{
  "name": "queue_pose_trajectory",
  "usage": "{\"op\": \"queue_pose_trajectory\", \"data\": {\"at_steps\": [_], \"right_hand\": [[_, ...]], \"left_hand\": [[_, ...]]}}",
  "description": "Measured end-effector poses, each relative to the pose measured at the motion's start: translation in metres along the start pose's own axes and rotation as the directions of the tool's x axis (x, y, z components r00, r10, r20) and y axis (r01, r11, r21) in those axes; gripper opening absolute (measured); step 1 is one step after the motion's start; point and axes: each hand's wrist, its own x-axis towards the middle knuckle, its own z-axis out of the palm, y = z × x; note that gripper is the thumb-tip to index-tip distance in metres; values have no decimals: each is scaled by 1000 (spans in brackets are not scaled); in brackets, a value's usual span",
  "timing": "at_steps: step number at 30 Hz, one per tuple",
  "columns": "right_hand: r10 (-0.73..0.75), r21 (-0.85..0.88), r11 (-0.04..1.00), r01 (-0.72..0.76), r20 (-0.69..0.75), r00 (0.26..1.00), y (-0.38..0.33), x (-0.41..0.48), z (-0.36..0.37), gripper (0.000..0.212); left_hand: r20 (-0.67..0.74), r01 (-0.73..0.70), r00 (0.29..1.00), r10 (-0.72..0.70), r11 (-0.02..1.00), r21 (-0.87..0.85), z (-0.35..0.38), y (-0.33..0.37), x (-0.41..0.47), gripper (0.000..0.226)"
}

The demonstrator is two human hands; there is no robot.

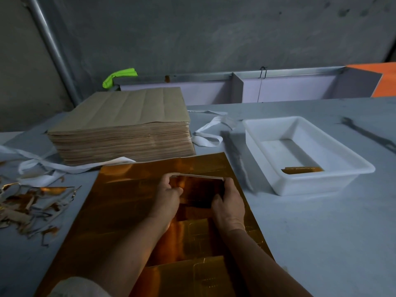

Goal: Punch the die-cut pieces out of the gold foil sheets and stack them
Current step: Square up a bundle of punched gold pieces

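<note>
1. Gold and glossy, the foil sheet [128, 202] lies flat on the grey table [321, 232] directly in front of you, with faint die-cut outlines showing near your forearms.
2. Your left hand [169, 196] and right hand [229, 204] hold a thin stack of punched pieces [199, 189] between them over the middle of the sheet. Whether its lower edge touches the sheet cannot be told.
3. Your left fingers are curled round the stack's left edge, thumb on the near face. Your right fingers wrap its right edge the same way, so both hands are gripping and neither is spread.
4. To your right, just beside the sheet, sits a white plastic tray [317, 185] with a few gold pieces [302, 169] lying flat at its near end.
5. Beyond the sheet, touching its far edge, stands a tall pile of brown-backed sheets [124, 125].
6. Torn gold and brown scraps [32, 206] litter the table to your left, and white strips [210, 133] trail between the pile and the tray.
7. A dark flat tool [368, 133] lies at the far right, well apart from your hands.
</note>
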Motion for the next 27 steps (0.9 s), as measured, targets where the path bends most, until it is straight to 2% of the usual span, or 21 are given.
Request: {"op": "queue_pose_trajectory", "data": {"at_steps": [3, 8, 11, 15, 17, 19, 21, 24, 27], "right_hand": [[11, 77, 997, -10, -14, 1000, 0, -2, -2, 31], [27, 173, 985, -24, -14, 1000, 1, -2, -3, 35], [29, 235, 972, -19, -39, 999, 1, -1, -5, 33], [77, 391, 920, -38, -83, 994, -1, 1, -11, 27], [85, 399, 916, -36, -107, 991, -4, 0, -12, 22], [96, 376, 925, -48, -108, 989, -6, -2, -12, 27], [144, 375, 917, -134, 1, 990, -10, -4, -9, 30], [231, 416, 852, -318, 247, 941, -17, -8, -4, 28], [257, 489, 788, -375, 293, 921, -20, -8, -6, 20]], "left_hand": [[83, -14, 996, 17, 999, -37, -13, 6, 0, 34], [192, -54, 980, 53, 999, -3, -23, 13, 0, 35], [164, -21, 986, 19, 1000, 11, -21, 16, 3, 35], [41, 169, 986, -164, 957, -237, -20, 13, 8, 40], [17, 208, 977, -215, 921, -331, -19, 10, 8, 46], [7, 212, 973, -229, 887, -410, -16, 10, 5, 48], [11, 215, 971, -239, 852, -476, -11, 10, 4, 47], [25, 225, 969, -244, 843, -488, -4, 10, 0, 41], [67, 248, 968, -244, 870, -426, -1, 9, -7, 37]]}}
